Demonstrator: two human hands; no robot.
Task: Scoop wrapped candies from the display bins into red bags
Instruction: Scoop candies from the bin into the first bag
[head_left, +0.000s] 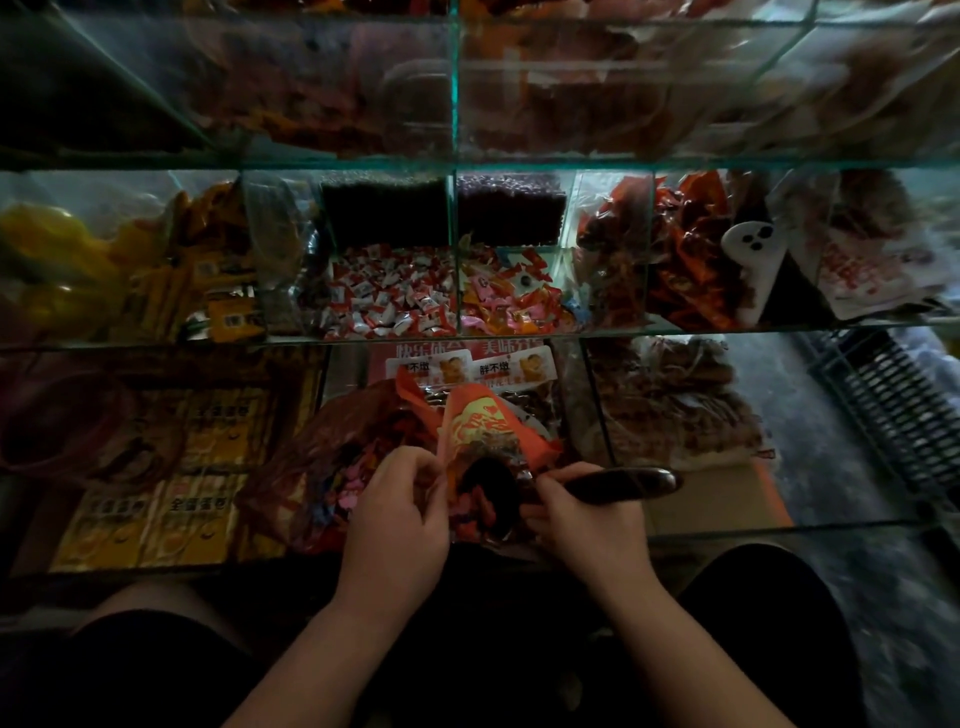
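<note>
You're at the pour. Your left hand (400, 512) is at the near left edge of the red bag (483, 421), fingers curled and pinching the rim to hold the mouth wide. Your right hand (582, 514) comes in from the right of the bag, fingers wrapped round the dark handle of the scoop (628, 482).

The scoop lies almost level, its long axis running right to left. The handle end sticks out to the right of the bag and the bowl end points left into the dark opening. The bag runs the other way: its mouth faces back toward you, and the gold-printed body rises away toward the glass bins, tilted rather than flat.

For progress, call it mid-fill on this bag. Pink and orange wrappers show at the lip, but it's too dark inside to say how full it is, or whether the scoop has emptied. Just left of the bag, a larger see-through red sack (322, 457) already holds a heap of coloured sweets.

Beyond the bag, the red-and-white candies (384, 296) and the mixed orange and pink candies (511, 299) lie deep in their bins, so there's plenty left to scoop. This bag isn't closed or set aside yet.
</note>
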